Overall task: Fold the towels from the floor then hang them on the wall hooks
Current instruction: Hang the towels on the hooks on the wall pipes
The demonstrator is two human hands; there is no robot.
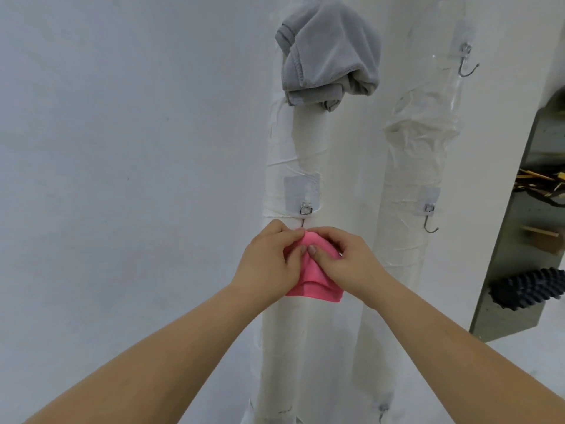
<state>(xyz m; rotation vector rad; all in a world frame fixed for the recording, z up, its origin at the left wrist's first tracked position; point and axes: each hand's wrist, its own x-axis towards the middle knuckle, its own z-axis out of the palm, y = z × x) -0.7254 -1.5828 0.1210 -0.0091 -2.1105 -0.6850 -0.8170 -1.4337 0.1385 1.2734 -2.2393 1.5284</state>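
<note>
Our left grip [269, 261] and right grip [345, 258] meet on the pink towel [312, 286]. Each pinches its upper fold between thumb and curled fingers, with the two thumbs almost touching in the middle. The towel is bunched between the grips and held up against the left white column [308, 142]. Its top edge sits right at the lower end of the metal hook [305, 211], which hangs from a clear sticky pad just above our knuckles. Our fingers cover the hook's tip, so we cannot tell whether the cloth is caught on it. The lower part of the towel hangs loose below our palms and ends in a rounded, doubled edge.

Higher on the same column, a grey towel [330, 53] hangs in a crumpled bundle. Beside it on the right stands a second column [422, 148] wrapped in wrinkled clear tape. It carries an upper hook [466, 61] near its top and a middle hook [429, 218] level with ours. At the far right, a dark ribbed hose [526, 289] lies against a grey panel [507, 270].
</note>
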